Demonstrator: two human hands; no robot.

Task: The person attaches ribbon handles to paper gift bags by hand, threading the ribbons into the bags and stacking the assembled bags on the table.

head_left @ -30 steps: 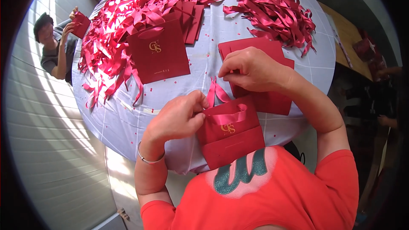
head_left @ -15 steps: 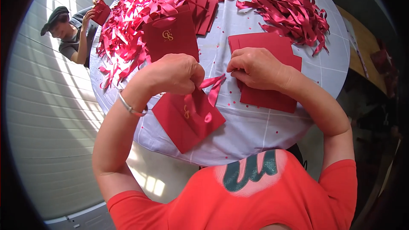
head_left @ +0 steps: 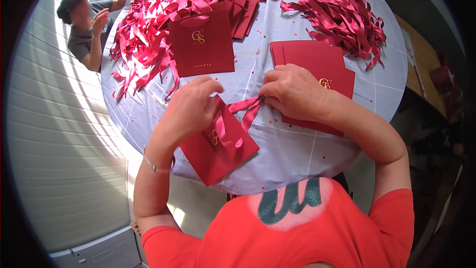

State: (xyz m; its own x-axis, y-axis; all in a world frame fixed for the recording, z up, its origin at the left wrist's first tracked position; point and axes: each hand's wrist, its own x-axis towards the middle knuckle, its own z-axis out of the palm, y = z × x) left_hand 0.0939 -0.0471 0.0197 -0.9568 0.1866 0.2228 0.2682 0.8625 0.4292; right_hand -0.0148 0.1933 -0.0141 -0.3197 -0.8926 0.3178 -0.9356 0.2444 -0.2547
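Observation:
A small red paper gift bag point(head_left: 203, 156) with gold lettering lies tilted at the table's near edge. My left hand point(head_left: 191, 106) is at its upper left corner, index finger raised and the other fingers curled against the bag, partly hidden. A pink-red ribbon point(head_left: 244, 105) runs from the bag to my right hand point(head_left: 297, 92), whose thumb and fingers pinch its end. Beneath my right forearm and wrist lies a stack of red bags point(head_left: 310, 52). Another red bag point(head_left: 201, 47) with a ribbon handle lies flat beyond my left hand.
Ribbon heaps cover the table's far left point(head_left: 148, 30) and far right point(head_left: 342, 20). More red bags point(head_left: 245, 17) lie at the left heap's edge. Small red bits dot the pale tablecloth point(head_left: 292, 154). At the far left a person point(head_left: 89, 30) in a dark cap holds up a red item.
My left hand has moved down and left, its index finger lifting off the ribbon. My right hand has shifted slightly and holds the ribbon end. The other person's hands have moved apart.

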